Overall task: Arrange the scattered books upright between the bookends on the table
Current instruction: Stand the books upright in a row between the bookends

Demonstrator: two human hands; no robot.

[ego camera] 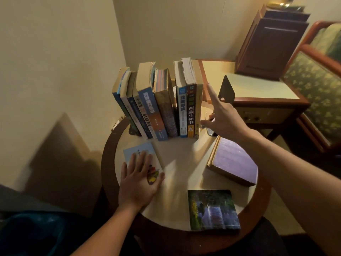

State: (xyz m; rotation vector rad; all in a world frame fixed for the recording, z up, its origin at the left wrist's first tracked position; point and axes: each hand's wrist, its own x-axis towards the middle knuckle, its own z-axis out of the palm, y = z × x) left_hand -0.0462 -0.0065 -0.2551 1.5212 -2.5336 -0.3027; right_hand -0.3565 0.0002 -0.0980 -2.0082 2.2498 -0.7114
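Several books (158, 102) stand upright in a row at the back of the round table (180, 163). A dark bookend (226, 89) stands to their right, and another bookend (133, 130) peeks out at the row's left foot. My right hand (220, 112) is open with fingers spread, its fingertips beside the rightmost standing book. My left hand (139, 179) lies flat, fingers apart, on a light blue book (141, 154) lying on the table. A thick purple book (233, 160) lies flat at the right. A dark green book (213, 209) lies near the front edge.
A side table (258, 85) with a dark wooden box (271, 41) stands behind on the right. A floral armchair (317, 84) is at the far right. A wall corner runs behind the books. A small dark object (211, 131) lies under my right hand.
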